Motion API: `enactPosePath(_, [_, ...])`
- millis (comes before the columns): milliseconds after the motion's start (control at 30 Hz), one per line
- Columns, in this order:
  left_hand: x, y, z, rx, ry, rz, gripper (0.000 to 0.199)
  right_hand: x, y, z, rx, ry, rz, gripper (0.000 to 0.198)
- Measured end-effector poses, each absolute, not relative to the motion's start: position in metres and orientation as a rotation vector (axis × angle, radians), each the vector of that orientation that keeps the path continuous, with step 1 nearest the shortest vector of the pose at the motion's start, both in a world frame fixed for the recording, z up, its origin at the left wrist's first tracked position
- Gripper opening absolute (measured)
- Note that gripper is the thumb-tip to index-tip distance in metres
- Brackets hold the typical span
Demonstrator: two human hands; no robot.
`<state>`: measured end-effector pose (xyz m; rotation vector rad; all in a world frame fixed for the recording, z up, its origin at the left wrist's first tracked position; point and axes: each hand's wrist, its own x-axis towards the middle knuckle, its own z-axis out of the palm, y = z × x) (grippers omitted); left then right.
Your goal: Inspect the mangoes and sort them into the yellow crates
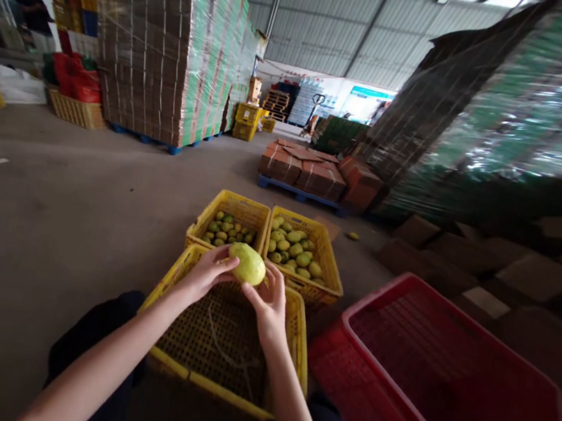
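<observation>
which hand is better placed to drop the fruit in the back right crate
Probably the right hand: both hands hold the fruit, but the right is nearer the back right crate, while the left hand is over toward the back left crate.

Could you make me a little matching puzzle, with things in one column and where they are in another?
Things
1. Held fruit
2. Red crate
3. Low stack of brown boxes
4. Nearest yellow crate

Places
A. On a blue pallet
B. Below the hands, with a pale strand inside
C. Between the left hand and the right hand
D. On the right, close to the camera

Pairs: 1-C, 2-D, 3-A, 4-B.
</observation>
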<state>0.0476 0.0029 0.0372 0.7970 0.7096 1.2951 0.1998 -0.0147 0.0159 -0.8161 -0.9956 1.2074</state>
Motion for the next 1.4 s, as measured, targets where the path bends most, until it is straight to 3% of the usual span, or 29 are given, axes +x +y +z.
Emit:
enactPosePath(200, [0.048,0.005,0.035,0.774,0.664,1.407,0.06,0.201,-0.011,0.014,-0.71,-0.779,1.605,0.046])
enactPosePath(333, [0.046,0.009,0.033,0.852,0.664,1.361,0.057,0.202,-0.014,0.018,-0.669,-0.717,1.503,0.039])
enactPosePath(567, [0.047,0.011,0.033,0.882,0.708,1.278,0.061,0.202,-0.016,0.022,-0.8,-0.888,1.15,0.055])
enactPosePath(733, [0.045,0.007,0.039,0.851,0.785,1.286,0.069,0.197,-0.015,0.017,-0.796,-1.012,1.111,0.061])
enactPosePath(867, [0.042,0.003,0.043,0.85,0.808,1.31,0.066,0.195,-0.006,0.006,-0.815,-0.935,1.389,0.054])
enactPosePath(1033, [0.042,0.003,0.042,0.789,0.766,1.361,0.059,0.198,0.0,-0.001,-0.77,-1.032,1.736,0.065])
enactPosePath(1233, [0.04,0.004,0.045,0.874,0.801,1.314,0.047,0.198,-0.01,0.002,-0.813,-0.969,1.553,0.049])
enactPosePath(1400, [0.043,0.007,0.039,1.044,0.885,1.219,0.062,0.196,-0.012,0.005,-0.905,-1.005,1.286,0.057])
